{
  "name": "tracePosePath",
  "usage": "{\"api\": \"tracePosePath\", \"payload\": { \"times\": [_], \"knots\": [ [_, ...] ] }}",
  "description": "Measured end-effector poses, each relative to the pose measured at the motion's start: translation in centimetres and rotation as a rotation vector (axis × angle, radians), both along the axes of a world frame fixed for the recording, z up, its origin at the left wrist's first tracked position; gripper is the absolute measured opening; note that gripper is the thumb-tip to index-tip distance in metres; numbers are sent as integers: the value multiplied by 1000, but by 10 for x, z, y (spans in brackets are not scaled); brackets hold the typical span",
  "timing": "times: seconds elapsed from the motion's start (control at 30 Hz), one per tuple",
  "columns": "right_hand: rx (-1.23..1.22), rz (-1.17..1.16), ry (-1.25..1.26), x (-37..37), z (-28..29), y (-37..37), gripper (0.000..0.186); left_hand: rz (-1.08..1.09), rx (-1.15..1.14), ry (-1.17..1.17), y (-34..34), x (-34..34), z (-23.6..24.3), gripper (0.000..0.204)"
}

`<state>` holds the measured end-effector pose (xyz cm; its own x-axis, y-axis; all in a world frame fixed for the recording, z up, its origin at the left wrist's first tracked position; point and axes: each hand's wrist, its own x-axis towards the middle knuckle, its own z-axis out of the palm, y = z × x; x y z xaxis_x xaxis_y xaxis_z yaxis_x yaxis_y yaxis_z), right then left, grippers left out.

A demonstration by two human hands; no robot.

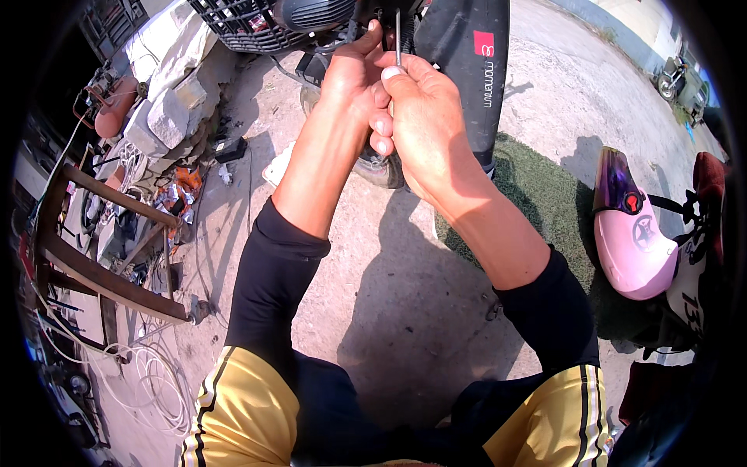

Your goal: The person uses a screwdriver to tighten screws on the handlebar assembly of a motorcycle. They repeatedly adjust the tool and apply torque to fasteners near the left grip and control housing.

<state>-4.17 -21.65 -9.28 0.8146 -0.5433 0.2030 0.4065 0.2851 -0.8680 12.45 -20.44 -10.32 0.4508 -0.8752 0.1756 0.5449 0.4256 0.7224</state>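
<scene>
My right hand [428,128] is closed on a slim metal tool [398,35], a screwdriver by the look of it, its shaft standing up into a dark recess of a vehicle. My left hand [348,82] is just left of it, fingers curled against the right hand; its thumb points up at the recess, and whatever it grips is hidden. Right of the hands is a long black panel [459,93] with a red label. Above them are a black plastic basket [237,23] and a ribbed dark housing [311,12]. The point where the tool ends is too dark to make out.
A pink helmet [630,253] lies at right by a green mat [521,167]. At left are stone blocks [167,117], a red compressor [117,105], a rusty metal frame [117,272], scattered debris and a coiled pale hose [156,373]. A parked motorbike [668,82] stands farther back.
</scene>
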Motion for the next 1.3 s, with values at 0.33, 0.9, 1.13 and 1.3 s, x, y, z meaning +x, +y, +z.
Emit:
{"api": "tracePosePath", "payload": {
  "times": [0.33,0.9,1.13,1.3],
  "knots": [
    [-159,-69,136,-10,-24,-40,32,243,-83,111,-13,-27,2,20],
    [-492,-127,207,6,-17,-33,31,678,232,-1036,37,3,-34,27],
    [-337,-55,259,9,-26,-10,24,735,-27,-1282,37,5,-57,30],
    [-315,-31,307,14,-26,14,30,777,-311,-1106,36,24,-70,23]
  ]
}}
